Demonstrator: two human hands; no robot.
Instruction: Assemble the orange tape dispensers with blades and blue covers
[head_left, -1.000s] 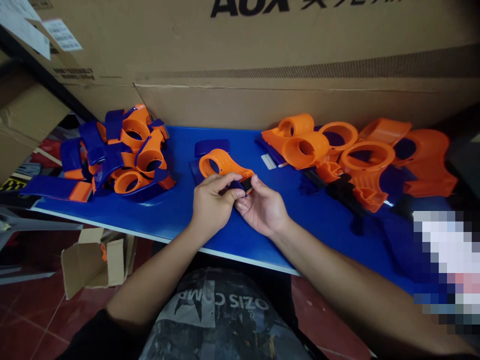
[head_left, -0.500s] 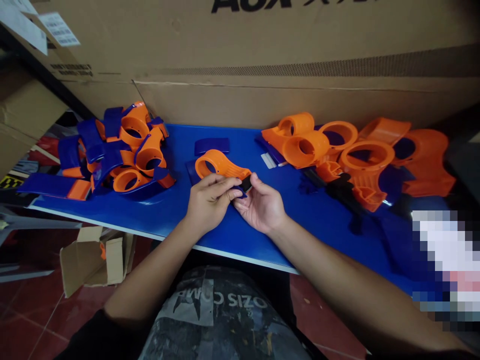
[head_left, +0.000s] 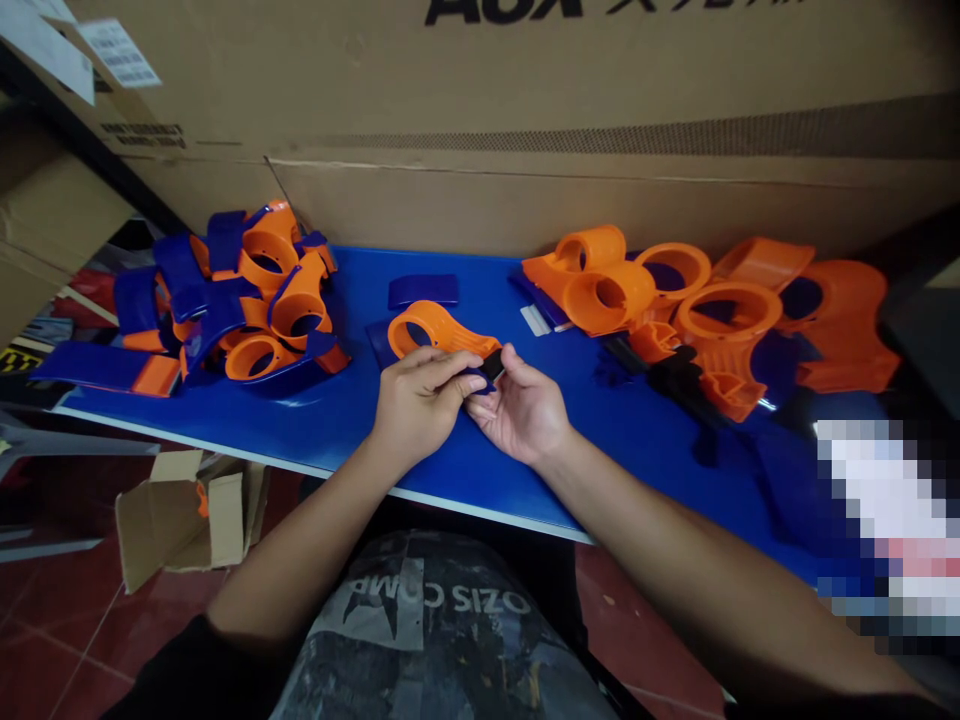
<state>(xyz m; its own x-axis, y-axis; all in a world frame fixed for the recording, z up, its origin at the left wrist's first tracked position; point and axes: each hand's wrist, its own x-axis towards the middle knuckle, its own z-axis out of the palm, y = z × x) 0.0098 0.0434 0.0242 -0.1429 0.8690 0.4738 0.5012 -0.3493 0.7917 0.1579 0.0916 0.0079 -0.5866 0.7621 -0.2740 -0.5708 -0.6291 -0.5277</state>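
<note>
An orange tape dispenser (head_left: 431,328) with a round ring end lies in front of me, its narrow end between my hands. A small black piece (head_left: 493,364) shows at that end. My left hand (head_left: 421,405) is closed there from the left, thumb and fingers pinched by a dark blue edge. From the right, my right hand (head_left: 529,415) cups the same end, thumb up against the black piece. The fingers hide how the parts meet. Under the dispenser is a blue plastic piece (head_left: 377,345), and another blue piece (head_left: 422,291) lies behind it.
On the blue table (head_left: 315,430), a pile of orange-and-blue dispensers (head_left: 266,262) stands left. Orange dispenser bodies (head_left: 611,295) and black parts (head_left: 675,375) lie right. A large cardboard box (head_left: 480,200) walls the back. An open carton (head_left: 161,525) sits on the floor at left.
My hands keep nearly the same hold on the dispenser. The view has shifted very slightly; nothing else has visibly moved.
</note>
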